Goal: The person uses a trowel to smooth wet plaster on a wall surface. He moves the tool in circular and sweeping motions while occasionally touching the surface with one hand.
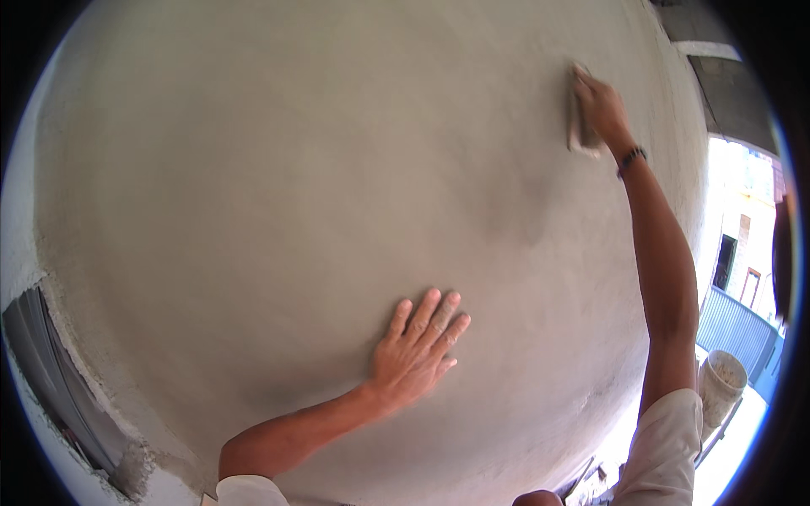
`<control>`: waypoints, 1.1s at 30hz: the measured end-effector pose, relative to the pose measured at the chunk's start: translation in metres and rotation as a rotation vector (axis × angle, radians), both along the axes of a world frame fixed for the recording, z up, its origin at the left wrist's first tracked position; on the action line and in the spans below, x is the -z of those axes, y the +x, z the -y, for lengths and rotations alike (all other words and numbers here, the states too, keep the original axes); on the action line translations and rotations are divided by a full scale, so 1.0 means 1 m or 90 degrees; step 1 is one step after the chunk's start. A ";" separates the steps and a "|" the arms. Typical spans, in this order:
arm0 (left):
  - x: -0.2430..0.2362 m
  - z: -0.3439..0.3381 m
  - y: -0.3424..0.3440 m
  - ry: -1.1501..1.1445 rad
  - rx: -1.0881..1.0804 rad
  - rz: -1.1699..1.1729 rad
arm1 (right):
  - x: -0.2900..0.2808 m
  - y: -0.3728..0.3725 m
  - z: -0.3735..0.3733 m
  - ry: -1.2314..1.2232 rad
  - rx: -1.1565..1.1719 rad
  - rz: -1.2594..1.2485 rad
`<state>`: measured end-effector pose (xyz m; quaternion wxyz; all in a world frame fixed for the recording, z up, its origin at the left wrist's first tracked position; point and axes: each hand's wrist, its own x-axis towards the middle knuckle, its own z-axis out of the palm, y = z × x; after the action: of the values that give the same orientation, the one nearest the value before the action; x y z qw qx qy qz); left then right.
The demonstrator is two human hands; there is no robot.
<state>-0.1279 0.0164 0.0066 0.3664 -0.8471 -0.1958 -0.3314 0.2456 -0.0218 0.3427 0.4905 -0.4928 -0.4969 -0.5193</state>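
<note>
A wide plastered wall (278,169), grey-beige and smooth, fills most of the head view. My left hand (413,350) lies on it low in the middle, its fingers spread and nothing under the palm that I can see. Up at the far right, my right hand (602,108) grips a plastering float (579,139) and keeps it against the plaster. The float is slim, with a pale lower end, and stands nearly upright; the fingers hide much of its handle. A dark bracelet (632,158) circles the right wrist.
At the lower left, a rough-edged opening with dark grey folded material (59,379) breaks the wall. A dirty pale bucket (723,390) stands at the right, near a blue ribbed fence (738,325). Grey beams (730,93) run overhead at the upper right.
</note>
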 end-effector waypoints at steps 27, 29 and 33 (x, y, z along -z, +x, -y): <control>0.037 0.005 0.018 0.140 -0.040 -0.306 | 0.122 0.113 0.007 0.010 -0.015 -0.184; 0.038 0.008 0.023 0.141 -0.051 -0.332 | 0.219 0.142 0.012 -0.079 0.006 -0.370; 0.048 0.009 0.042 0.167 -0.051 -0.359 | 0.419 0.114 0.000 -0.031 -0.046 -0.554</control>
<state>-0.0857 0.0074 -0.0411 0.5252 -0.8427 -0.0749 -0.0912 0.3596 -0.0219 -0.0767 0.6603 -0.6594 -0.2728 -0.2340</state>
